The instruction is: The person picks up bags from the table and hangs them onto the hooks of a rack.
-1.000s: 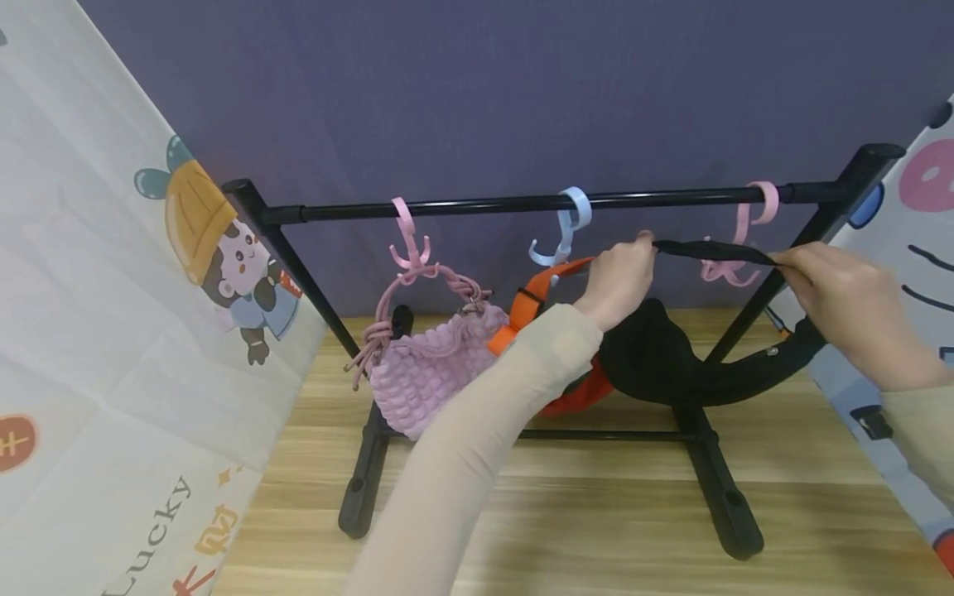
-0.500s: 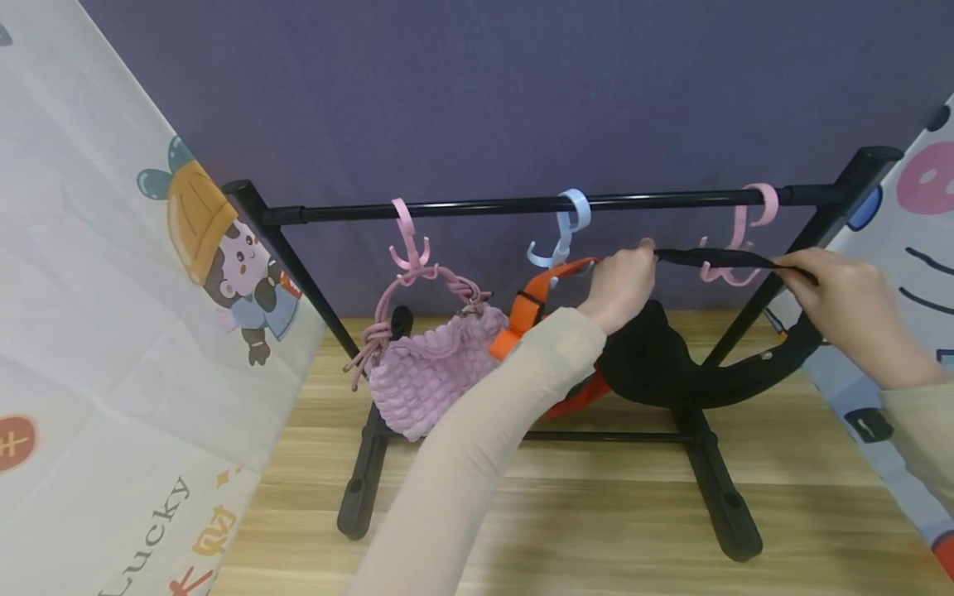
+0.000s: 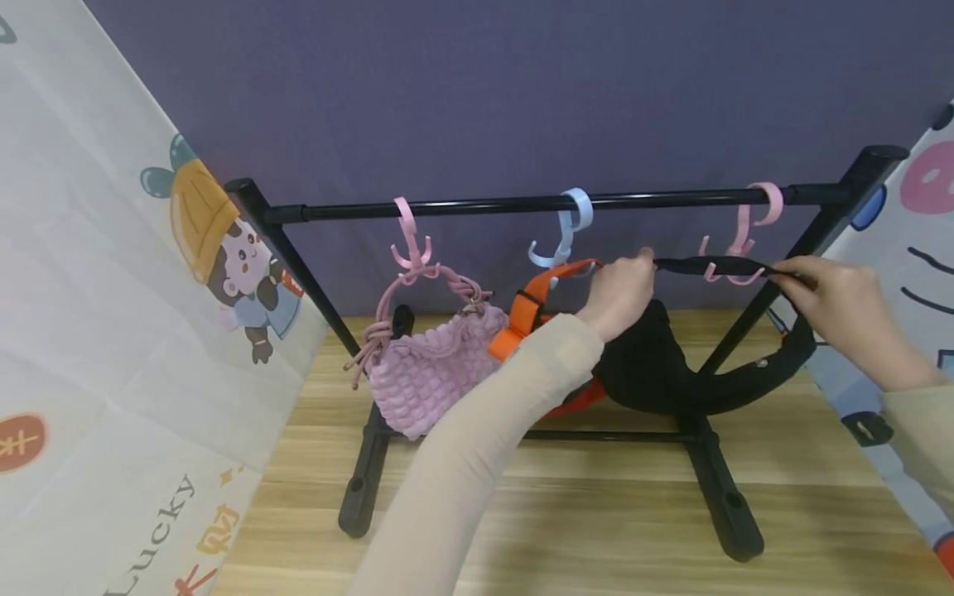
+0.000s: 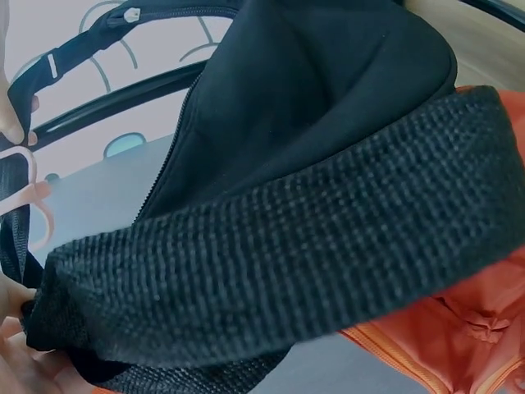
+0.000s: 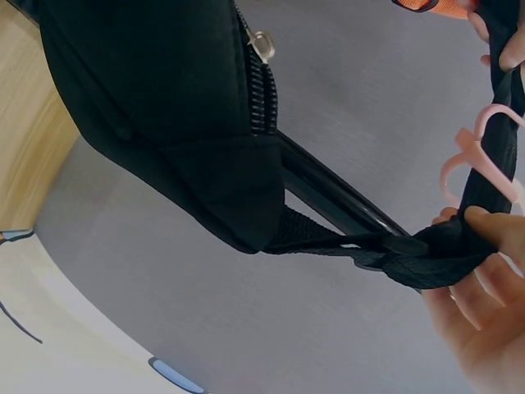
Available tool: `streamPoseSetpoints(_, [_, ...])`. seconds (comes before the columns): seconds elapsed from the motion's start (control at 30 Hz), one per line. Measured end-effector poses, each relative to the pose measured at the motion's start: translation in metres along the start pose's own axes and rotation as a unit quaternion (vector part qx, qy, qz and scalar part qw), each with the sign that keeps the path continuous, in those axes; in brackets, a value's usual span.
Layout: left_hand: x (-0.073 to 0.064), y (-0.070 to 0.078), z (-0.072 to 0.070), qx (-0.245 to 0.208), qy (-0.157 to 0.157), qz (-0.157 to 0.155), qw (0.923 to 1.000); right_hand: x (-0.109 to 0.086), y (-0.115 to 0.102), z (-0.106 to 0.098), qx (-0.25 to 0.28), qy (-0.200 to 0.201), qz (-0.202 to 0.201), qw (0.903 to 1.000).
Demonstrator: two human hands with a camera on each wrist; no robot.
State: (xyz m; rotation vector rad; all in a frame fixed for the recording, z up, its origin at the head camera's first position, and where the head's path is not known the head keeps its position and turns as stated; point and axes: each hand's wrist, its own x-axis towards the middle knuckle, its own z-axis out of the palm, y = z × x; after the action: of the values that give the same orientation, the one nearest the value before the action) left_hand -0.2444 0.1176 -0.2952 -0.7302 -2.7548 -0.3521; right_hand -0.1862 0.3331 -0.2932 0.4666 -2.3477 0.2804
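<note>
A black zippered bag (image 3: 641,364) hangs by its strap (image 3: 678,266) between my two hands, below the right end of the rail. My left hand (image 3: 619,285) grips the strap left of a pink hook (image 3: 744,223). On the hook's other side, my right hand (image 3: 842,310) pinches the strap between thumb and fingers. The stretch between the hands crosses the hook low down, with its prongs showing in front of the strap. In the left wrist view, wide black webbing (image 4: 279,238) fills the foreground. The right wrist view shows the bag's zip pull (image 5: 262,47).
A black rack (image 3: 477,206) stands on a wooden surface (image 3: 596,513). A pink puffy handbag (image 3: 432,372) hangs from another pink hook (image 3: 408,232). Beside it, an orange bag strap (image 3: 525,310) hangs at a blue hook (image 3: 568,228), partly hidden by my left forearm.
Both hands have lowered the strap slightly, so it has come down onto the right pink hook's prongs. The black bag has sunk a little with it.
</note>
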Motion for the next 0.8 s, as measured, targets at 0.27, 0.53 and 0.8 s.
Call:
streamPoseSetpoints(0.27, [-0.005, 0.001, 0.005, 0.001, -0.008, 0.013, 0.9999, -0.004, 0.002, 0.002, 0.006, -0.028, 0.028, 0.9992])
streamPoseSetpoints(0.53, [-0.011, 0.000, 0.015, -0.004, -0.018, 0.023, 0.9996, -0.008, 0.003, 0.006, 0.026, -0.038, 0.046, 0.9979])
streamPoseSetpoints(0.8, [-0.020, 0.001, 0.025, 0.008, 0.002, 0.034, 0.9994, -0.011, 0.002, 0.012, 0.036, -0.036, 0.047, 0.9976])
